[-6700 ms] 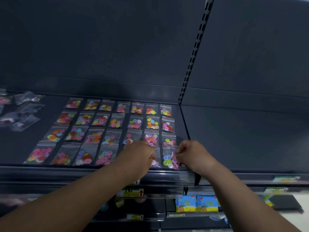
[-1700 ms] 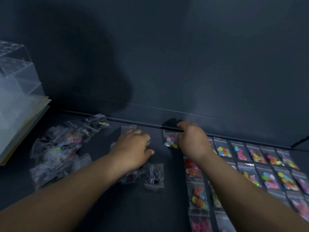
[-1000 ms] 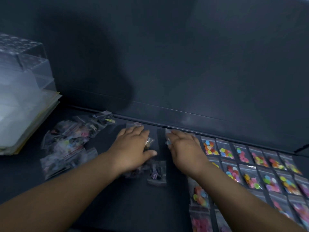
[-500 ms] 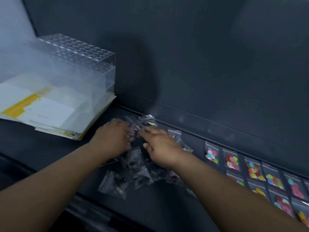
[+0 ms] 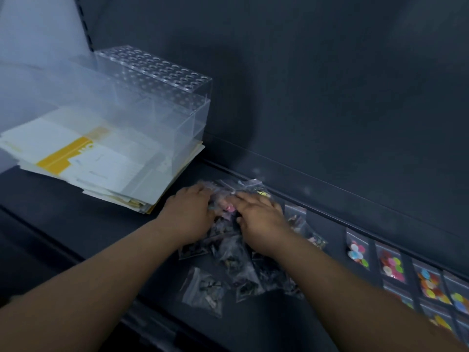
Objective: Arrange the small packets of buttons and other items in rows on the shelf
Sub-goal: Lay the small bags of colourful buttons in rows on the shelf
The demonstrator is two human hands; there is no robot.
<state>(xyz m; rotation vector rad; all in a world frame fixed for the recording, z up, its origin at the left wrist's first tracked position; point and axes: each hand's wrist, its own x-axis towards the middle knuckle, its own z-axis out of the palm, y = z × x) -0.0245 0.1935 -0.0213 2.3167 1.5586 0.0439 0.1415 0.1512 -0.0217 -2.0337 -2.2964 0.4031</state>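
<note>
Clr acrylic rack (image 5: 152, 80) atop papers (image 5: 106, 171)

I have a single head-worn view, looking forward and down onto the shelf (image 5: 83, 224). It sits close, facing the dark back panel (image 5: 330, 97).

Left hand (image 5: 189, 214) and right hand (image 5: 260, 221) close together, palms down — right fingers (image 5: 245, 199) straight.
</note>
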